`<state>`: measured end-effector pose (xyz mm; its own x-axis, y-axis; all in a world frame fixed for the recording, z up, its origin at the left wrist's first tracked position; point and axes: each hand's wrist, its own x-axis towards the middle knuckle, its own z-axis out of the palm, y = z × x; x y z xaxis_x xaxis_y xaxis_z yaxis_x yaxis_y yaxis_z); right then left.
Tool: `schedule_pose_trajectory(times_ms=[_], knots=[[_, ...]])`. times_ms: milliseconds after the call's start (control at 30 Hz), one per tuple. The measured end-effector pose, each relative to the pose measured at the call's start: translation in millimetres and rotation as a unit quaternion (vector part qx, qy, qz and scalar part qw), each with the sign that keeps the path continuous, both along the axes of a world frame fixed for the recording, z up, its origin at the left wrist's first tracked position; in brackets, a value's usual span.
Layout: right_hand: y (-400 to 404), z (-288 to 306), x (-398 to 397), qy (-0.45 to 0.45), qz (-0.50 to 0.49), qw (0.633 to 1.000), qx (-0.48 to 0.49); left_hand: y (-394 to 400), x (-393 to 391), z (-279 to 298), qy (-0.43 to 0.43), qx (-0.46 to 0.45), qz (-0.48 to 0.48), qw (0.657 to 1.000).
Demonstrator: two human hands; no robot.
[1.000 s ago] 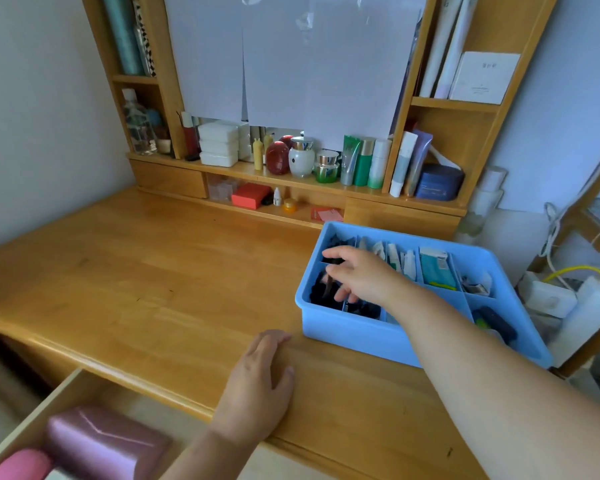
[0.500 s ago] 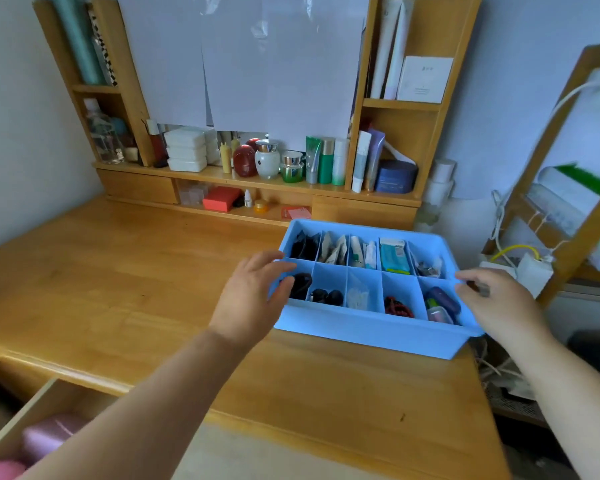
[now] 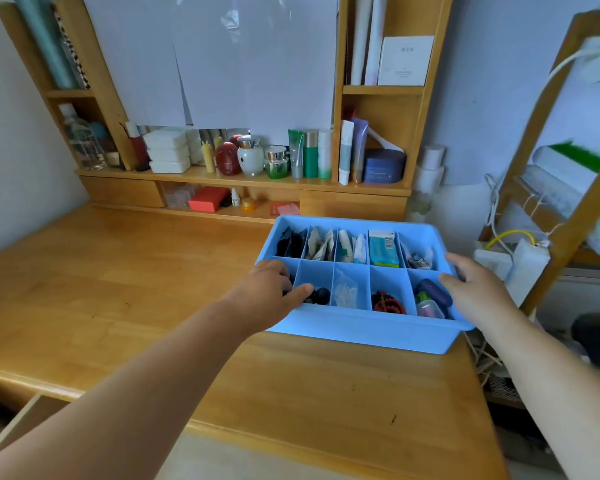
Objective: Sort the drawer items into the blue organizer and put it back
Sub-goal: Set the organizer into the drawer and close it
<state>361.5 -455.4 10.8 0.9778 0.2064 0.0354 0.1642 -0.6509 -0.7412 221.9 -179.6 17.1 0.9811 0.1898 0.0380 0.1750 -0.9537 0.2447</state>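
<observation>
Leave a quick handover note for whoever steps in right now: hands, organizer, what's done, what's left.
Left hand: grips the left end of the blue organizer, thumb inside the near-left compartment.
Right hand: holds the right rim.
Organizer sits on the desk, right side, compartments filled.
Done: sorting looks finished.
Left: lift it and set it in the open drawer at lower left.

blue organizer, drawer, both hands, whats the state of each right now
blue organizer: on the desk, not yet in the drawer, compartments filled
left hand: grips the organizer's left end, thumb over the rim
right hand: grips the organizer's right end, fingers over the rim
drawer: open at the desk's lower left, inside out of view
desk: bears the organizer near its right end
</observation>
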Motion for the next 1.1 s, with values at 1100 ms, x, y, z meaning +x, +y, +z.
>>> schedule_pose_trajectory(times_ms=[1100], knots=[[-58,10,-225,0.082,0.019,0.996,0.042,-43,-253,12,-0.083,-0.303,0.252,0.915]])
